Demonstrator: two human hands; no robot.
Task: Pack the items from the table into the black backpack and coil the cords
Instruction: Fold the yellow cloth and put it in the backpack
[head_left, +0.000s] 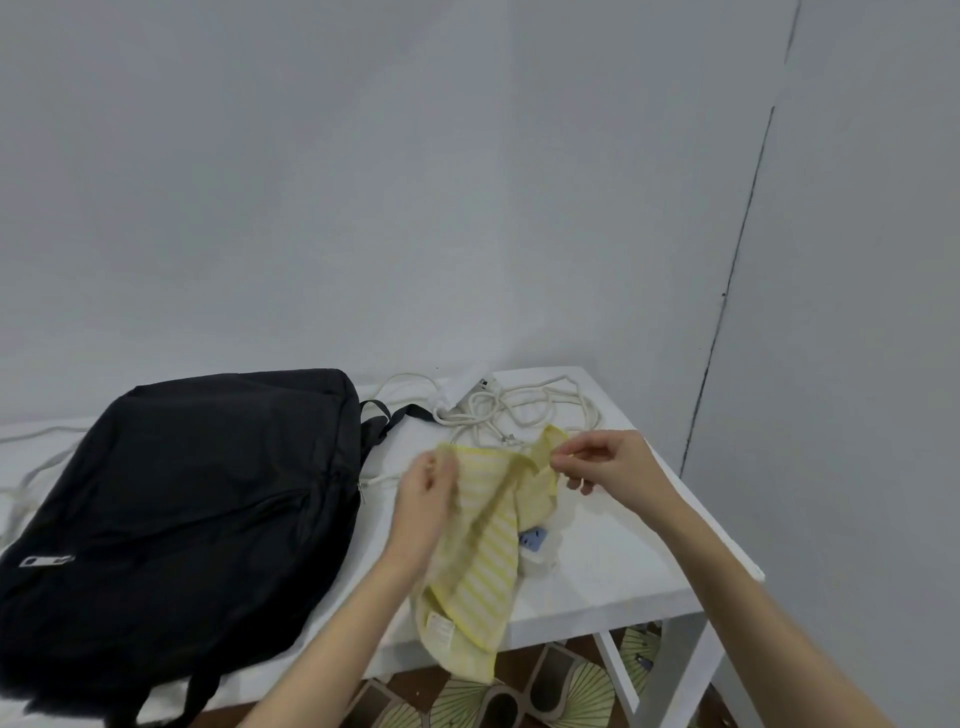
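Note:
A yellow and white striped cloth (480, 540) hangs over the table's front edge, lifted by both hands. My left hand (423, 488) grips its upper left corner. My right hand (605, 462) pinches its upper right corner. The black backpack (176, 499) lies flat on the left of the white table (613, 577), its zips closed. A tangle of white cord (519, 410) with a white power strip (475, 387) lies at the back of the table. A small blue and white item (535, 540) shows from under the cloth, partly hidden.
Another white cord (31, 467) runs along the table at far left. Grey walls stand behind and to the right, close to the table. Patterned floor (519, 696) shows below the front edge.

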